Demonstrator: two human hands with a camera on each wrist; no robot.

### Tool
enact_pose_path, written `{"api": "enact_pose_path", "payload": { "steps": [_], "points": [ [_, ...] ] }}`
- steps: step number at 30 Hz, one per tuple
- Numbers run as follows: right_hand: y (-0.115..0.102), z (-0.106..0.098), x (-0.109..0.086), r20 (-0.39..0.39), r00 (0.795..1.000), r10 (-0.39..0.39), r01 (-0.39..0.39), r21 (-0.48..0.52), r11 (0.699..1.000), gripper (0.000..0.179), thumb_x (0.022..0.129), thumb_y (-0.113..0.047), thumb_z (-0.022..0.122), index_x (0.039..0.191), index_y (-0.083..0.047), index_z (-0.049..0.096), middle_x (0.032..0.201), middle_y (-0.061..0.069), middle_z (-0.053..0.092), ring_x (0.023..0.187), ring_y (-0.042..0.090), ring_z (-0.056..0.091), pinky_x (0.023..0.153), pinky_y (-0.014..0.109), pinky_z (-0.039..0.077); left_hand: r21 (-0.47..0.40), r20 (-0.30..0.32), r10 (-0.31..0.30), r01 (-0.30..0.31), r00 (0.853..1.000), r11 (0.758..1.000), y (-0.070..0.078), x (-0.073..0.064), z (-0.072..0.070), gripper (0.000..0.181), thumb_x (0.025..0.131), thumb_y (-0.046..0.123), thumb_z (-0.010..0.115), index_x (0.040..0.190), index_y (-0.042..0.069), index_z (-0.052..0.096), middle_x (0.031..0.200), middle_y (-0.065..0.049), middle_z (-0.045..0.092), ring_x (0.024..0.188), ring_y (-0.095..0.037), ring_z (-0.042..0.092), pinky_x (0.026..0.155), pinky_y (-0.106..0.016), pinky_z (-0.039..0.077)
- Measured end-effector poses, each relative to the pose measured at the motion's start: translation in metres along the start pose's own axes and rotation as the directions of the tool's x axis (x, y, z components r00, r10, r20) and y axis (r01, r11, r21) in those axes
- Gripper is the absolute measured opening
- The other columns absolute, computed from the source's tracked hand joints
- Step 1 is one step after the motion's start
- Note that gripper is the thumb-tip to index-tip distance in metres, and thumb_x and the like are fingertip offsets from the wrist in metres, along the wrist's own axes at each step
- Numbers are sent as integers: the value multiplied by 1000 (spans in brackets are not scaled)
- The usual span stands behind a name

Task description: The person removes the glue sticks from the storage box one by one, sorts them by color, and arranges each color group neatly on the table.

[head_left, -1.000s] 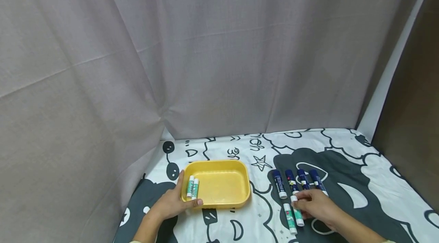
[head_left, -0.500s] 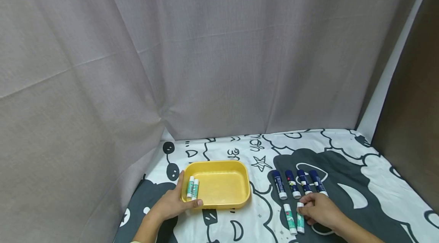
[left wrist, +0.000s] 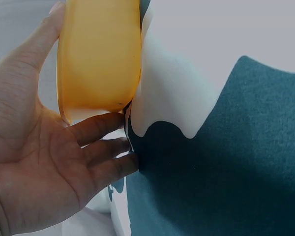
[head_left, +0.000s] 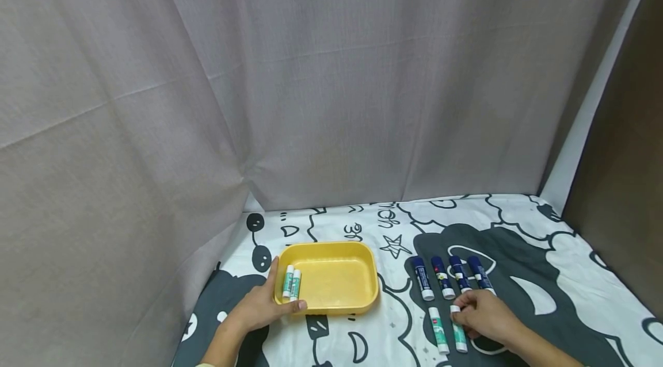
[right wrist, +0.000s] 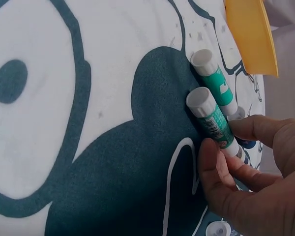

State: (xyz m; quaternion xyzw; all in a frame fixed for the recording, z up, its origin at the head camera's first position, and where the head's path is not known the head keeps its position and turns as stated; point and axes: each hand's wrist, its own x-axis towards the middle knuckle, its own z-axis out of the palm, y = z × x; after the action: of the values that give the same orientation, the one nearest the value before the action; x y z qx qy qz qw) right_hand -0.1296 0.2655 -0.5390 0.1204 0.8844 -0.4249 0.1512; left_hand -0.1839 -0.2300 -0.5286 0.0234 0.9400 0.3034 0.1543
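Note:
My right hand (head_left: 484, 315) pinches a green-and-white glue stick (head_left: 458, 332) by its upper end, thumb on one side and fingers on the other. The right wrist view shows this glue stick (right wrist: 214, 123) lying on the cloth. Just left of it is a second green glue stick (head_left: 438, 331). Beyond them lies a row of several dark blue sticks with white ends (head_left: 422, 279). My left hand (head_left: 259, 304) rests against the left end of a yellow tray (head_left: 336, 307), thumb at its near edge, fingers loosely extended. Two smaller green-and-white sticks (head_left: 292, 283) lie inside the tray.
A white cloth (head_left: 362, 332) with dark grey cartoon prints covers the surface. Grey fabric (head_left: 331, 96) hangs behind and at the left. A brown panel (head_left: 621, 183) stands along the right side.
The glue stick in my right hand has shifted slightly right and nearer, away from the blue row, and its near end has swung right. My left hand and the tray have stayed put.

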Motion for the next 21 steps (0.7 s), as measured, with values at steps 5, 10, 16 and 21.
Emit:
{"api": "enact_pose_path", "payload": {
  "steps": [5, 10, 16, 21],
  "points": [
    [0, 0, 0, -49, 998, -34, 33, -24, 999, 25, 86, -8, 87, 99, 2, 68, 77, 5, 71, 64, 19, 70, 59, 36, 62, -1, 0, 0, 0, 1000, 1000, 0, 0, 0, 144, 79, 73, 89, 180, 17, 3, 127, -23, 75, 95, -27, 66, 94, -58, 58],
    [-2, 1, -1, -70, 995, -76, 71, -66, 995, 26, 84, -8, 88, 96, 1, 66, 75, 4, 70, 60, 18, 68, 57, 35, 60, -1, -6, 12, -12, 1000, 1000, -1, 1, 1, 144, 79, 72, 90, 180, 17, 3, 125, -23, 75, 94, -26, 66, 92, -57, 58],
    [-3, 2, -1, -64, 996, -59, 53, -79, 995, 25, 86, -8, 88, 95, 0, 67, 77, 4, 69, 61, 18, 67, 57, 35, 60, -2, 1, 6, -6, 1000, 1000, 0, 0, 0, 144, 79, 72, 90, 180, 18, 3, 124, -22, 76, 94, -26, 65, 92, -57, 58],
    [-5, 1, -4, -69, 995, -69, 63, -78, 995, 27, 89, -13, 88, 97, 1, 66, 78, 4, 67, 63, 17, 66, 58, 37, 60, -2, 5, 1, -1, 1000, 1000, 1, 0, -1, 144, 79, 73, 90, 180, 17, 3, 122, -21, 76, 93, -26, 65, 91, -56, 57]
  ]
}}
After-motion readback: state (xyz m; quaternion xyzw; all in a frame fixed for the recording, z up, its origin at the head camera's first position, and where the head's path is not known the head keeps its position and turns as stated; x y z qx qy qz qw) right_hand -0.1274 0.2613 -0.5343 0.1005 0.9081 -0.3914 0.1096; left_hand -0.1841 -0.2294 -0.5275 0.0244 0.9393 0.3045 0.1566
